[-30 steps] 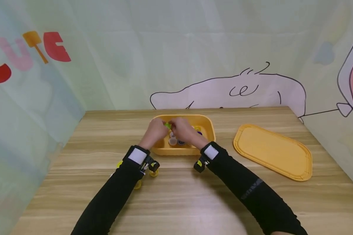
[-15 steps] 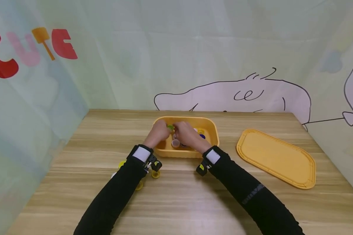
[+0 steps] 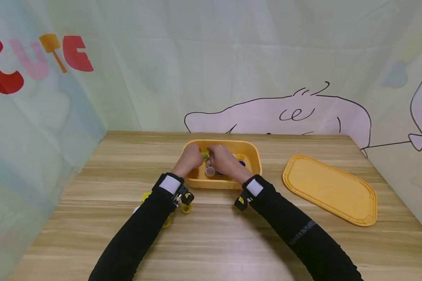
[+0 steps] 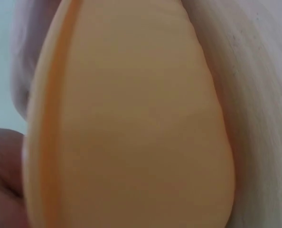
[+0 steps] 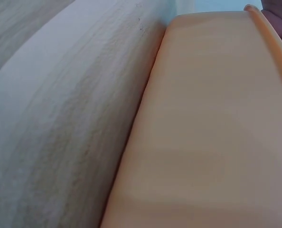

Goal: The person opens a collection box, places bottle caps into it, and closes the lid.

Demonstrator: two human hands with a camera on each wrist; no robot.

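A yellow-orange plastic bin (image 3: 225, 184) stands on the table with several small round caps inside. My left hand (image 3: 191, 159) reaches over its left part, fingers curled, pinching a small green cap (image 3: 205, 156). From the other side my right hand (image 3: 224, 160) meets that cap with bent fingers; its fingertips are mostly hidden behind the hand. Below them lie a pale translucent cap (image 3: 210, 171), a dark blue cap (image 3: 242, 163) and a yellow cap (image 3: 240, 157). Both wrist views are filled by the bin's outer wall (image 4: 141, 114), which hides most of the fingers.
A flat yellow-orange lid (image 3: 330, 190) lies on the wood-grain table (image 3: 267, 249) to the right. Yellow caps (image 3: 186, 208) and a white piece (image 3: 136, 209) lie by my left forearm, partly covered by the sleeve. A printed cloth (image 3: 211, 70) hangs behind the table.
The head view has shifted slightly. Between my hands the green cap sits a little lower and is more covered now. Both hands stay in nearly the same place over the bin.
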